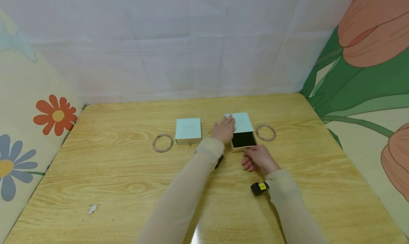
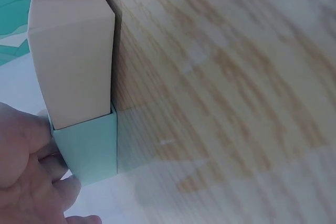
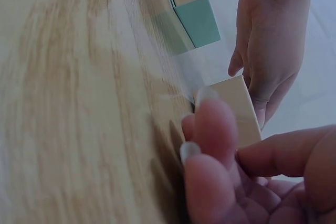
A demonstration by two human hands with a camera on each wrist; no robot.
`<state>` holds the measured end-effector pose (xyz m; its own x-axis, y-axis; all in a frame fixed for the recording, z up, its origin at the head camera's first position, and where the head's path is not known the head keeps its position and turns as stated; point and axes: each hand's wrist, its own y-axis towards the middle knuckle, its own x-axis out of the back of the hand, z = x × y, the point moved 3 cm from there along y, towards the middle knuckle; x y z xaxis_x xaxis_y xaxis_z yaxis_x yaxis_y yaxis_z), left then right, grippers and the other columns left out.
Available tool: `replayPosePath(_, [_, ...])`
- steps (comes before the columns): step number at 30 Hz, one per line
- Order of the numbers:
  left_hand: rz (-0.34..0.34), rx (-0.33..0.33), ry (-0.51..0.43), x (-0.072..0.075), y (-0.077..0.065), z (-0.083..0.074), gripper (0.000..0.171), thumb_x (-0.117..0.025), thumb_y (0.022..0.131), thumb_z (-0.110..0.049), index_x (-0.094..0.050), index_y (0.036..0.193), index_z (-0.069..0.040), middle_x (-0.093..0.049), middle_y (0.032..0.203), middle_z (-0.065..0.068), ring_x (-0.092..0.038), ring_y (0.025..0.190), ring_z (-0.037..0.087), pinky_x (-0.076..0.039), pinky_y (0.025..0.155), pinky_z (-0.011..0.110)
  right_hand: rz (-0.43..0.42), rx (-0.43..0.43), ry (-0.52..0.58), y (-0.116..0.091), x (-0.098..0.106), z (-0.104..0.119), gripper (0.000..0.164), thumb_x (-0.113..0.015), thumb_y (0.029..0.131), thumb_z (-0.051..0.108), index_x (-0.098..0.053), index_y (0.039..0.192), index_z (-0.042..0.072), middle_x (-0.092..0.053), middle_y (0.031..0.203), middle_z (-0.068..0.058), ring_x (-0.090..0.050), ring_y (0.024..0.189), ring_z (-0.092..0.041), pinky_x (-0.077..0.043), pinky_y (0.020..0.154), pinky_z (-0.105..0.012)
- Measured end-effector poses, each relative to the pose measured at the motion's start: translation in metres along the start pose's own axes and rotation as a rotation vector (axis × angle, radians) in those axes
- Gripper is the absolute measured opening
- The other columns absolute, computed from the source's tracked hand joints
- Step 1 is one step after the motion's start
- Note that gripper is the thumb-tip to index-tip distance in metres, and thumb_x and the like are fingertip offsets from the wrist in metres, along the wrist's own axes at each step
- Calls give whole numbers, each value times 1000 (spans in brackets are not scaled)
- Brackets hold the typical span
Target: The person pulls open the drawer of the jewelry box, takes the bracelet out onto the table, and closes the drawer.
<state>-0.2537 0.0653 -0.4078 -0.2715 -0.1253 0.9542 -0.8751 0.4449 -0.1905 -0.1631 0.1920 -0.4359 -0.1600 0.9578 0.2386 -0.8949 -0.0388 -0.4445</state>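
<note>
A drawer-style gift box with a light blue sleeve [image 1: 241, 122] stands on the table, its beige drawer [image 1: 244, 149] pulled partway out toward the person and showing a black inside. My left hand [image 1: 223, 130] rests on the left part of the sleeve's top, fingers stretched out. At the drawer's front edge, the thumb and index finger of my right hand [image 1: 259, 156] pinch it, while the other fingers curl below. The left wrist view shows the drawer's side [image 2: 79, 72] sticking out of the sleeve [image 2: 89, 148]. Close to the box's right side lies a pinkish-brown ring [image 1: 266, 133].
A second light blue box [image 1: 188, 129], closed, stands left of my left hand. Beside it lies another pinkish-brown ring [image 1: 163, 143]. A small white scrap [image 1: 92, 209] is near the front left of the wooden table [image 1: 127, 173]. A white cloth [image 1: 166, 52] hangs behind.
</note>
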Motion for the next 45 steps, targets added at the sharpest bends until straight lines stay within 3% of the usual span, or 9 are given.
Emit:
replayPosePath(20, [3,-3,39,0,-1,-1,52,-28,107,-31,-21,156,-15,-10,162,-1,-8,148,16,-20,117,47,31,26,-2,2,3,5,25,-42,100,8,-55,89,-10,-66,64,-9,-62,51,-12,-54,48,-26])
replayPosePath(28, [2,-4,22,-1,2,-1,51,-28,107,-31,-22,156,-15,-10,162,-2,-8,148,16,-19,117,47,1,-13,-40,6,2,4,26,-42,103,10,-54,99,-13,-65,65,-6,-61,51,-11,-54,48,-26])
replayPosePath(45, [15,-5,11,-3,2,1,52,-27,107,-32,-20,156,-15,-8,162,-2,-6,148,16,-18,117,47,6,-28,-19,7,1,6,25,-41,103,8,-54,100,-13,-65,64,-5,-62,52,-10,-54,49,-25])
